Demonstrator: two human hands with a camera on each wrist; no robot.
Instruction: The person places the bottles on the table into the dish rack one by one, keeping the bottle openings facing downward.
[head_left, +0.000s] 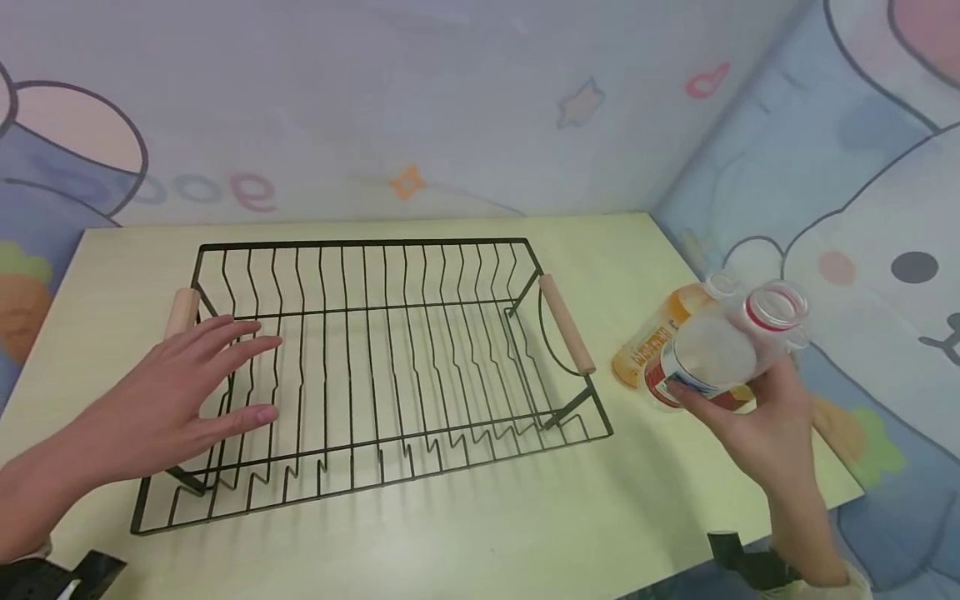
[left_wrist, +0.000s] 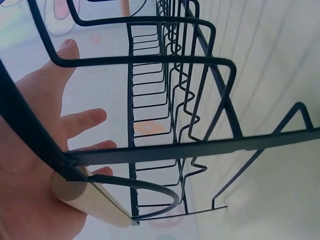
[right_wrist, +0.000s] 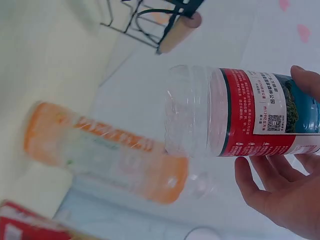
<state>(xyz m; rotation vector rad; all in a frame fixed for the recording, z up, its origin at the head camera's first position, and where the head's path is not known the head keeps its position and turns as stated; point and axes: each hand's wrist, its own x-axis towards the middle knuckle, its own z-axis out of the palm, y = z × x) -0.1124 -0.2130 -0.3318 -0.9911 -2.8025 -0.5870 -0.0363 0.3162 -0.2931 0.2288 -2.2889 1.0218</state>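
Note:
My right hand (head_left: 776, 429) grips a clear plastic bottle (head_left: 708, 354) in the head view, raised at the table's right side. Its neck has a red ring and points up and to the right. In the right wrist view the bottle's label (right_wrist: 250, 110) is red, white and blue, with fingers and thumb around it. A black wire dish rack (head_left: 367, 309) stands on the table. Over its left end, beside the wooden left handle (head_left: 182, 312), my left hand (head_left: 176, 392) has its fingers extended and apart, gripping nothing.
An orange bottle (head_left: 652, 337) stands behind the held one, partly hidden by it. A red-and-yellow item (head_left: 737, 398) shows below my right hand's bottle. The rack's right wooden handle (head_left: 567, 325) faces the bottles. Patterned walls border the pale table (head_left: 480, 533) at the back and right.

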